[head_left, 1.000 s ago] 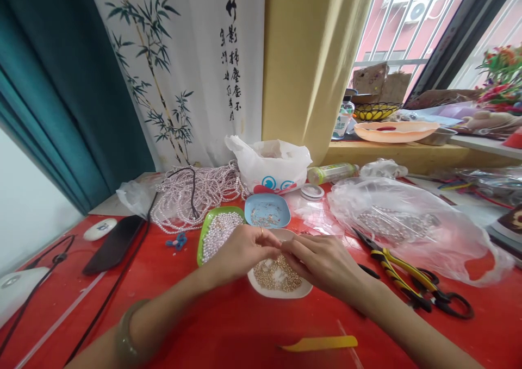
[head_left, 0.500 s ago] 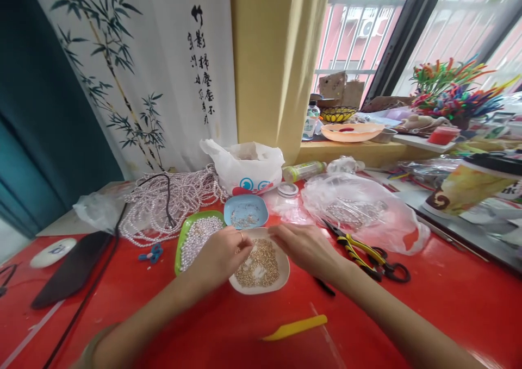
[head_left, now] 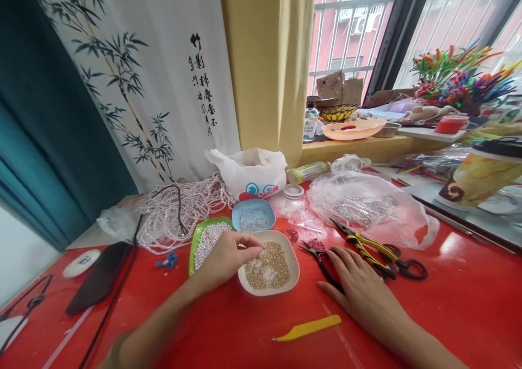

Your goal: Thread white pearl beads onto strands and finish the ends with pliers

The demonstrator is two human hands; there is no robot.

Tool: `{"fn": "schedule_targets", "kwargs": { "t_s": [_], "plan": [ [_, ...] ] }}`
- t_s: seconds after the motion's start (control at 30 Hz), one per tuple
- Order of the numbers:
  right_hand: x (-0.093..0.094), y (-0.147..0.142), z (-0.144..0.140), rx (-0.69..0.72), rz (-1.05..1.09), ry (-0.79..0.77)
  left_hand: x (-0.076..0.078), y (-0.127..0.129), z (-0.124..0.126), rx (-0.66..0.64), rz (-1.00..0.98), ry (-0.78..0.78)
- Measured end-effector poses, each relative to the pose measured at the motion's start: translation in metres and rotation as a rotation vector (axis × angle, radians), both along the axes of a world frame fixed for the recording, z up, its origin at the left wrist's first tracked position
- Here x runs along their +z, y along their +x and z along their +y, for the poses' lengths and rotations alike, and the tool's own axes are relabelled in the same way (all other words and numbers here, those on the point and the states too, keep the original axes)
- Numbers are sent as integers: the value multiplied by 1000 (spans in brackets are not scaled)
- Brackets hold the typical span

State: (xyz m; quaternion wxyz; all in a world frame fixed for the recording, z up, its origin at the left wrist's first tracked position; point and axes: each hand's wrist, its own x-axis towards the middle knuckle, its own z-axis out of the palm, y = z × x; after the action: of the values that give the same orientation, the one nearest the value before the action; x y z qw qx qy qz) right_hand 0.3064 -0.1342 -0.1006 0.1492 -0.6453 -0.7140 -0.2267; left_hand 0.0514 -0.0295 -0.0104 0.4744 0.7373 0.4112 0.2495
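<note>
My left hand (head_left: 230, 256) is closed in a pinch over the left rim of the cream bowl (head_left: 291, 268); whatever it holds is too small to make out. Gold beads (head_left: 274, 263) and a few whitish bits lie in that bowl. My right hand (head_left: 361, 282) rests palm down on the table with its fingers stretched out. Between its thumb and forefinger are small pliers (head_left: 326, 266) with dark handles, partly covered by the hand. White pearl beads (head_left: 210, 238) fill a green dish (head_left: 191, 255), and a blue dish (head_left: 267, 215) contains small metallic pieces.
Larger yellow-and-black pliers (head_left: 362, 249) and black-handled scissors (head_left: 416, 268) lie beyond my right hand. A yellow pointed tool (head_left: 312, 327) is near the front. Pearl strands (head_left: 171, 211), a white bag (head_left: 256, 173) and a clear bag (head_left: 367, 200) line the back. A cup (head_left: 479, 176) stands right.
My right hand has moved away from the left, down and rightward onto the small pliers, its fingers spreading. The left stays pinched by the cream bowl. The view has shifted slightly.
</note>
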Motion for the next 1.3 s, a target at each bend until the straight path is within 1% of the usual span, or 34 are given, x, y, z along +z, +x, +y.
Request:
{"fn": "schedule_targets", "kwargs": {
  "t_s": [0.17,0.33,0.4,0.47,0.53,0.57,0.63,0.7,0.73,0.77,0.8,0.83,0.87,0.9,0.93,1.0,1.03,1.07,1.1,1.2,1.3],
  "plan": [
    [5,3,6,29,-27,6,5,0,-5,7,-38,-76],
    [8,-1,10,-5,-95,-26,5,0,-6,26,-36,-30],
    [12,-4,9,-2,-65,-53,6,0,-7,30,-37,-7],
    [18,-5,7,-12,43,-56,6,0,-8,43,-41,3],
    [26,-6,4,-24,268,-71,7,1,-9,62,-47,17],
    [31,-6,3,-16,436,-110,7,1,-10,73,-48,29],
    [41,-10,0,52,853,-259,6,2,-11,97,-48,57],
    [52,-19,-4,193,1256,-459,5,3,-12,121,-42,98],
    [56,-26,-6,274,1409,-548,5,3,-12,134,-34,136],
    [61,-34,-9,359,1517,-634,4,3,-13,150,-22,195],
    [65,-42,-11,440,1581,-705,4,3,-14,168,-5,271],
    [68,-50,-13,513,1609,-764,5,3,-15,182,16,360],
    [72,-57,-14,549,1608,-807,5,3,-16,192,35,453],
    [76,-63,-15,539,1585,-831,5,3,-17,195,48,541],
    [79,-69,-16,487,1541,-835,5,4,-18,192,53,617],
    [86,-76,-18,323,1423,-790,4,6,-20,180,45,723],
    [89,-78,-18,254,1362,-760,4,7,-20,177,39,756],
    [92,-80,-18,215,1306,-729,3,8,-21,178,36,780],
    [94,-82,-18,206,1262,-698,3,8,-21,178,37,797],
    [97,-86,-14,232,1177,-646,1,10,-20,175,43,831],
    [96,-88,-10,273,1136,-621,-1,9,-21,158,41,848]
  ]
}}
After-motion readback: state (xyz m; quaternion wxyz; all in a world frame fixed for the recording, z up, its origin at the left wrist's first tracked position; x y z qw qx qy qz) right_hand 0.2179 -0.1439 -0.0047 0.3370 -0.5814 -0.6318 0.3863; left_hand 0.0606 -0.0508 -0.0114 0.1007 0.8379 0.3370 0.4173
